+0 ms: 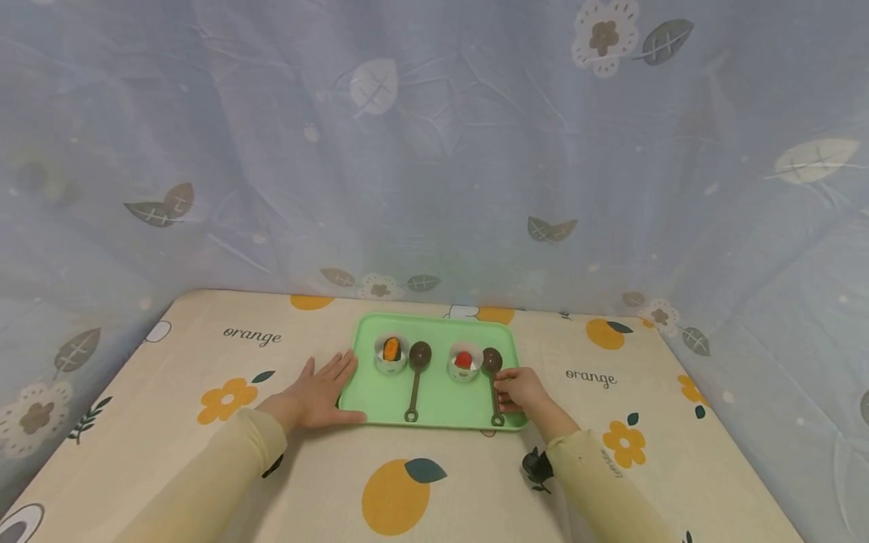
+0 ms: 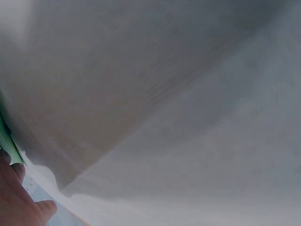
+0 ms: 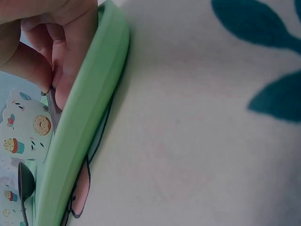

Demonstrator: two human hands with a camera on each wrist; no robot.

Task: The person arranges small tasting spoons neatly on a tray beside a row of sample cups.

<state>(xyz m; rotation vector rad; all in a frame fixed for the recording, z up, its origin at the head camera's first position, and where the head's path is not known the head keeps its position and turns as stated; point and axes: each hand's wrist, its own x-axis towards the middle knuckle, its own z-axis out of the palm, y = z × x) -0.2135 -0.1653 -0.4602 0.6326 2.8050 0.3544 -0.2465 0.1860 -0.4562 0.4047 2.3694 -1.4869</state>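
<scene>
On a light green tray [image 1: 380,403] lie two brown spoons and two small white cups. My right hand [image 1: 521,390] pinches the handle of the right spoon [image 1: 492,360] between thumb and fingers, and its handle [image 3: 53,110] shows at the fingertips in the right wrist view. Fingers straight and spread, my left hand [image 1: 315,396] rests against the tray's left edge. The left cup [image 1: 390,367] holds an orange-topped, dark-wrapped piece [image 1: 391,349]; the right cup [image 1: 463,373] contains a red-topped piece [image 1: 463,360]. Between the cups is the left spoon [image 1: 420,356], its handle toward me.
A cream tablecloth [image 1: 305,483] printed with oranges and flowers covers the table under the tray. Behind the table and at both sides hangs a pale blue-grey curtain [image 1: 441,173] with leaf prints. The tray's raised rim [image 3: 89,103] runs just below the right hand.
</scene>
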